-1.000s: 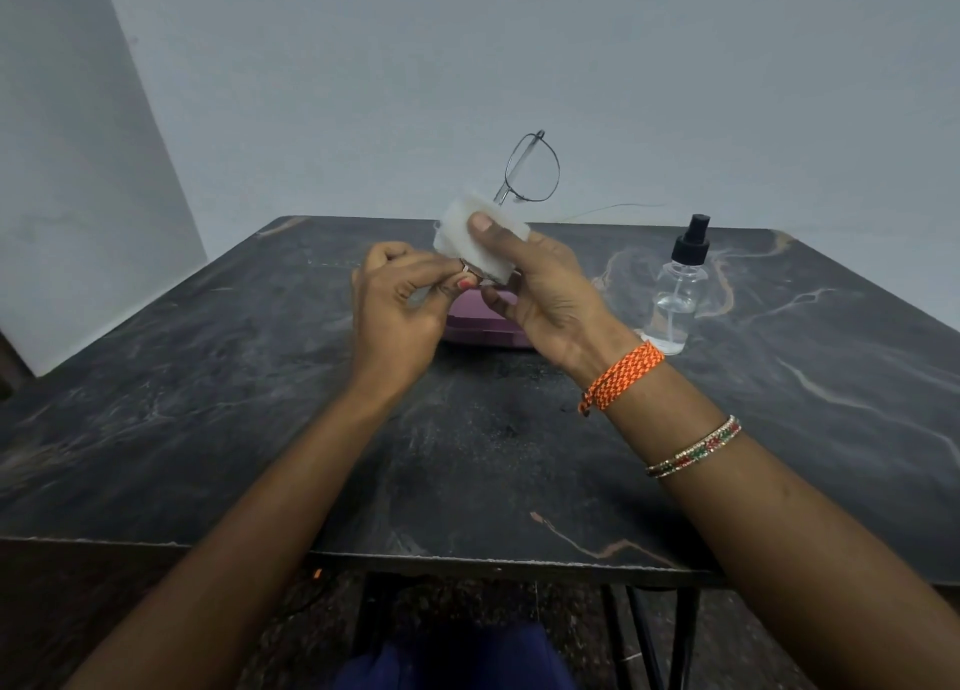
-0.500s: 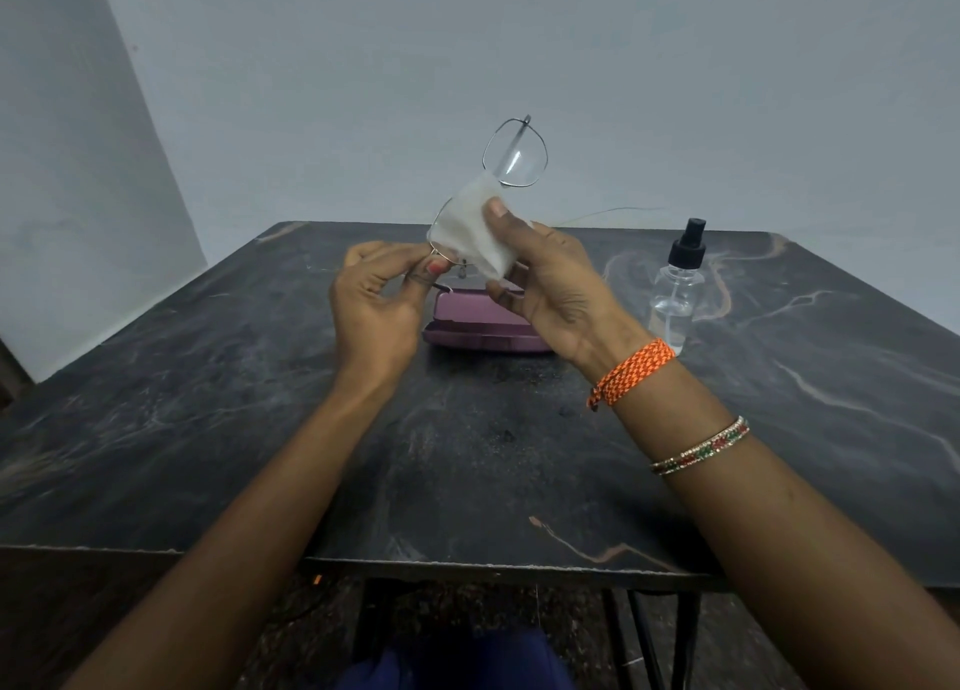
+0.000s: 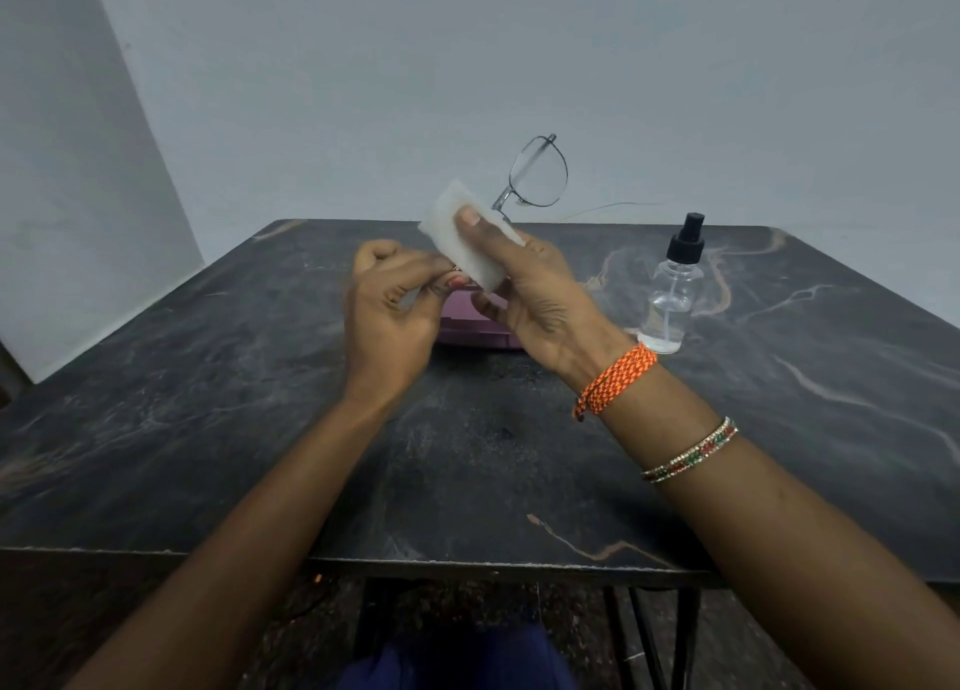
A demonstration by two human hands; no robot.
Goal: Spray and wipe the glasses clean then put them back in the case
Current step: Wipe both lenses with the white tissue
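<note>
Pinched by both hands (image 3: 395, 305) (image 3: 530, 294) in cloth (image 3: 462, 237) — glasses (image 3: 537, 172) tilt up-right.

Both forearms are bare, with no sleeves in view. The left hand (image 3: 387, 315) wears no ring or band that shows; a fingertip near its thumb carries a pinkish-red nail, perhaps polish, though the spot is small and blurred. The right hand (image 3: 540, 300) has a short, plain thumbnail. On the right wrist sits an orange band (image 3: 615, 380), braided cord flecked with white, with a frayed knot end hanging at its lower side. Further up that forearm lie thin bangles (image 3: 691, 450), two or three close together, set with small pale, red and green stones. At the bottom edge, dark blue cloth (image 3: 457, 661) covers the lap.
</note>
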